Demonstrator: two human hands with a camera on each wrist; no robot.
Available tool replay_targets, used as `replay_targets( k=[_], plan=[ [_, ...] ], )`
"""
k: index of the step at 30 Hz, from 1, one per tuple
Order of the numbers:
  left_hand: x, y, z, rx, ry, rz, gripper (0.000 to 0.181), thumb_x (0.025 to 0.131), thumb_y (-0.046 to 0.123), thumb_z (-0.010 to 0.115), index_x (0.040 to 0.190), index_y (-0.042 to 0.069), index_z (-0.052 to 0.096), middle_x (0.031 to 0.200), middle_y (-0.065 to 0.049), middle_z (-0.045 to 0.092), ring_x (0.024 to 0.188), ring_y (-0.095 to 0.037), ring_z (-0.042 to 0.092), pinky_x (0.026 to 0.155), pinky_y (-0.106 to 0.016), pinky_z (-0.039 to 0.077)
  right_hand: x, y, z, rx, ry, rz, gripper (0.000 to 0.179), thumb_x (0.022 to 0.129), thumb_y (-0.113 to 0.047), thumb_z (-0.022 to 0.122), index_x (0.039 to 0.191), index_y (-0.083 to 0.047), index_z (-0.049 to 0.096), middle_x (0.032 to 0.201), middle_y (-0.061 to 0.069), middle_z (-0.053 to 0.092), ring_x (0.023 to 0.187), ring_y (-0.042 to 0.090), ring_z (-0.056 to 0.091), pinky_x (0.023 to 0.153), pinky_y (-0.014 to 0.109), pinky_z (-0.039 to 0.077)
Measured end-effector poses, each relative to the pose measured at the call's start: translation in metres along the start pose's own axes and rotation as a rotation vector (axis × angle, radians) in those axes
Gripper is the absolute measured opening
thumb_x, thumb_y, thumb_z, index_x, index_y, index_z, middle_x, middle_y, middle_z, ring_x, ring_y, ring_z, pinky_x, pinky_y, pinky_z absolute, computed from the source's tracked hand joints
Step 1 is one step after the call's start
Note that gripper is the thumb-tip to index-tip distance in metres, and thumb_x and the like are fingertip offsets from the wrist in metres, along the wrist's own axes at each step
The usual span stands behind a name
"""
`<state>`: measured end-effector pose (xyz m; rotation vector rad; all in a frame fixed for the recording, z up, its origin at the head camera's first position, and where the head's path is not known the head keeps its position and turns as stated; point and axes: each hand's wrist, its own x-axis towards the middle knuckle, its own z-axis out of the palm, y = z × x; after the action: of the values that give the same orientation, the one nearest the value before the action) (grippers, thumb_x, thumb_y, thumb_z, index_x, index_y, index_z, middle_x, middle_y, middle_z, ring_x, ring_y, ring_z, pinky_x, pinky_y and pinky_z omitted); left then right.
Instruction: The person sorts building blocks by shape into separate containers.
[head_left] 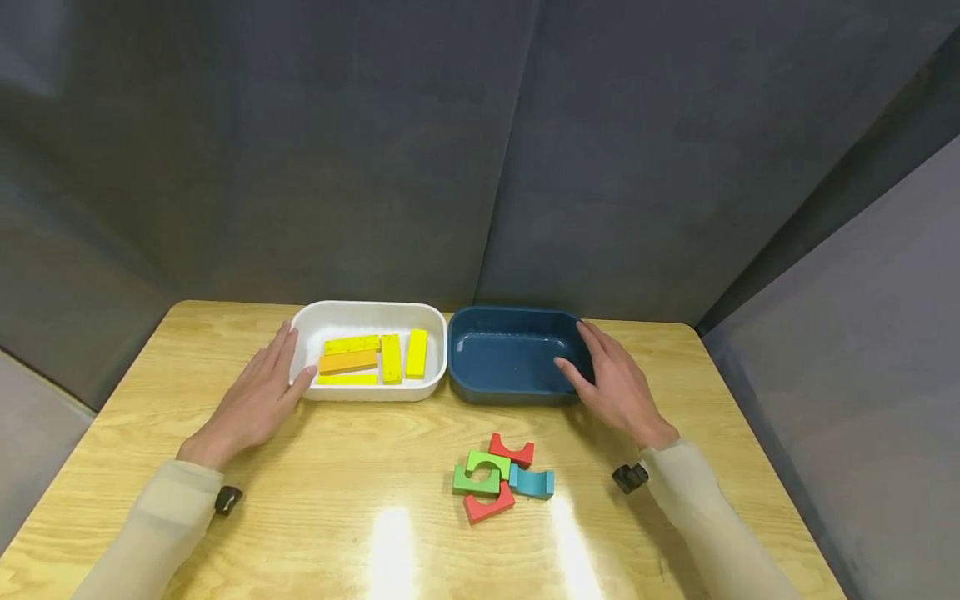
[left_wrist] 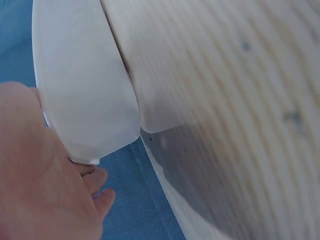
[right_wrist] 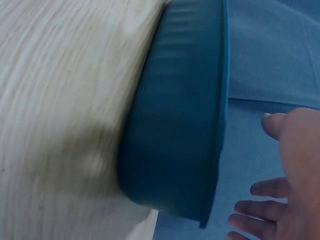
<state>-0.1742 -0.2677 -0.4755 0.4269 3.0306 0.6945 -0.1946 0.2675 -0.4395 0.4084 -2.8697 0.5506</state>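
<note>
My left hand (head_left: 253, 398) lies along the left end of a white plastic tub (head_left: 371, 394), its fingers nearly straight and the thumb at the rim. Inside that tub are several yellow blocks (head_left: 417, 354) and an orange block (head_left: 348, 361). At the right end of a dark blue tub (head_left: 517, 397), my right hand (head_left: 621, 387) is spread, thumb and fingers reaching over the rim in the head view. The right wrist view shows its fingers (right_wrist: 255, 226) apart and relaxed beside the tub's wall. Neither hand grips anything.
Closer to me on the wooden table (head_left: 315, 517) is a cluster of arch-shaped blocks: red (head_left: 491, 506), green (head_left: 476, 482) and blue (head_left: 532, 483). The tubs stand side by side near the table's back edge, before a dark grey cloth (head_left: 360, 167).
</note>
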Motion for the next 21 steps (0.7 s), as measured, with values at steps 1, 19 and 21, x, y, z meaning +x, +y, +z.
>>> replay_targets(
  k=[1, 19, 21],
  plan=[
    [-0.001, 0.000, 0.001, -0.001, 0.000, 0.000, 0.084, 0.115, 0.053, 0.034, 0.171, 0.002, -0.003, 0.179, -0.012, -0.015, 0.164, -0.047, 0.007, 0.132, -0.062, 0.009, -0.001, 0.001, 0.001, 0.007, -0.004, 0.003, 0.079, 0.109, -0.051, 0.058, 0.167, -0.002, 0.033, 0.171, 0.024, 0.033, 0.154, 0.047, 0.037, 0.123, 0.066, 0.032],
    [-0.002, 0.002, -0.001, -0.001, -0.014, 0.001, 0.083, 0.116, 0.052, 0.032, 0.171, 0.002, -0.005, 0.179, -0.010, -0.018, 0.164, -0.046, 0.005, 0.132, -0.062, 0.008, -0.008, 0.021, 0.014, 0.077, -0.083, 0.072, 0.084, 0.112, -0.058, 0.042, 0.172, -0.005, 0.015, 0.179, 0.017, 0.012, 0.164, 0.042, 0.016, 0.128, 0.067, 0.018],
    [-0.002, 0.001, -0.001, 0.000, -0.015, -0.001, 0.083, 0.116, 0.052, 0.032, 0.171, 0.002, -0.005, 0.179, -0.010, -0.018, 0.164, -0.046, 0.005, 0.132, -0.062, 0.008, -0.008, 0.021, 0.015, 0.078, -0.089, 0.076, 0.085, 0.112, -0.058, 0.043, 0.172, -0.005, 0.014, 0.180, 0.017, 0.011, 0.163, 0.043, 0.016, 0.128, 0.068, 0.018]
  ],
)
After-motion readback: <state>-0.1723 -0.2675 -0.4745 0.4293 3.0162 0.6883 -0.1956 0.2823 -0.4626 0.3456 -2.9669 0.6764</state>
